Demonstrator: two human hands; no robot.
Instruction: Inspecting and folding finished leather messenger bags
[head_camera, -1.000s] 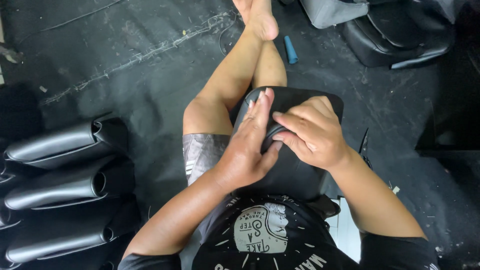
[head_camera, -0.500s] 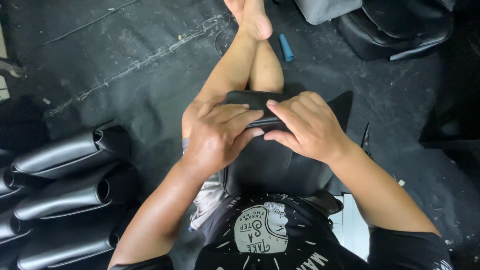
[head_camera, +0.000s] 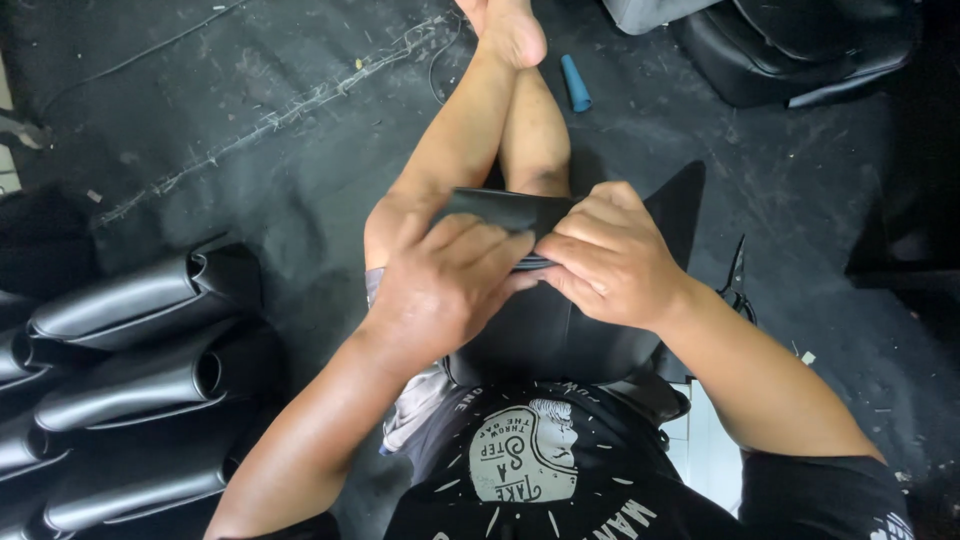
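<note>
Both hands meet over the person's lap, closed on the folded top edge of a black leather piece (head_camera: 560, 330). On the near side of the fold the left hand (head_camera: 445, 290) lies flat and curled, fingers pressing down across the edge. From the other side the right hand (head_camera: 610, 255) pinches the same edge, fingers bent tight over it and thumb hidden underneath. The two hands touch at the fingertips.

That leather piece drapes over the thigh and knee, its folded edge running left to right across the view, roughly square to the legs. One pointed corner (head_camera: 680, 200) sticks up and away to the right, beyond the right hand. Its lower part hangs down toward the black printed shirt (head_camera: 530, 470).

Two bare legs stretch away from the camera, crossed near the ankle.

On the dark floor (head_camera: 250, 120) to the left lie rolled black leather sleeves (head_camera: 140, 300), at least four visible, stacked side by side with their long axes running left to right and open ends facing right. One small blue tube (head_camera: 575, 83) rests on the floor beside the shin, pointing away from the camera. One pair of scissors (head_camera: 737, 275) lies right of the right forearm, blades pointing away.
</note>
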